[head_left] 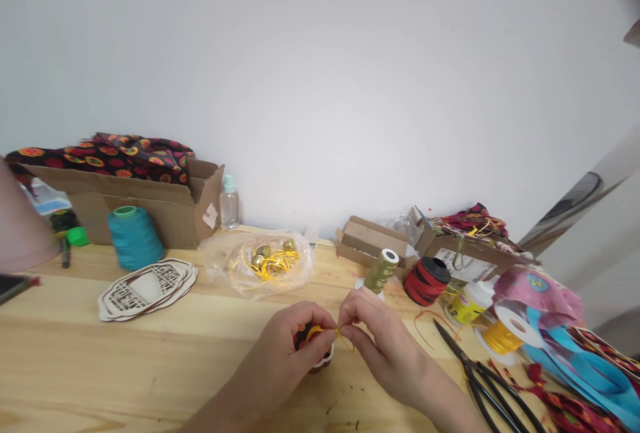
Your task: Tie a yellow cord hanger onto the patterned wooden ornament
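Near the front middle of the table, both hands meet over a small dark patterned fabric piece (301, 336) with a pale scalloped edge. My left hand (295, 340) is closed, pinching a yellow cord (316, 330) between thumb and forefinger, with the fabric piece under its fingers. Fingertip to fingertip with it, my right hand (373, 330) is closed on the same cord. A short loose end of the cord hangs below the right fingertips. Much of the fabric piece is hidden by the left hand.
Black scissors (480, 373) lie right of my right hand. Behind stand an olive thread spool (381, 273), a red ribbon roll (425, 281) and a glue bottle (470, 303). Left are cut-out wooden plates (145, 290), a teal thread cone (134, 240) and a plastic bag with bells (305, 260).
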Action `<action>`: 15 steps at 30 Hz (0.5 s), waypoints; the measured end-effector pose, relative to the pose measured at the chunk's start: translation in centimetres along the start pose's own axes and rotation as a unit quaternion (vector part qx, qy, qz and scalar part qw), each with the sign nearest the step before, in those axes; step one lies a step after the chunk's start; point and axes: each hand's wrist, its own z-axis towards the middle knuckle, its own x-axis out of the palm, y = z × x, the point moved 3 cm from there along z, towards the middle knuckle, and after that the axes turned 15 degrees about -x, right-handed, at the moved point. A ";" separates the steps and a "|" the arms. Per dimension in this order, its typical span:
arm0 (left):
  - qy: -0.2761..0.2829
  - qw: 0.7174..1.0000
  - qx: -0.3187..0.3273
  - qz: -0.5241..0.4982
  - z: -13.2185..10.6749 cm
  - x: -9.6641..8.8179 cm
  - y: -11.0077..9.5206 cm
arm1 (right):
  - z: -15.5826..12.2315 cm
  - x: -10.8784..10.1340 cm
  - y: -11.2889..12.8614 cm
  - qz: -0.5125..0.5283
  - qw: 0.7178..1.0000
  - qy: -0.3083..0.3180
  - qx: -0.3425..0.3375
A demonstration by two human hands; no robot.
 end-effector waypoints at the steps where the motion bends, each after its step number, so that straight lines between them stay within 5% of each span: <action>1: -0.001 1.000 -0.003 -0.006 0.0 0.0 0.0 | 0.0 0.1 -0.1 0.007 1.000 -0.004 0.005; 8: 0.019 0.995 -0.031 -0.090 0.1 0.0 0.2 | -0.1 0.8 -0.4 0.061 0.997 -0.045 0.015; 15: -0.033 0.998 0.018 -0.054 -0.2 -0.6 -0.4 | 0.0 1.1 -0.6 0.125 0.988 -0.068 0.061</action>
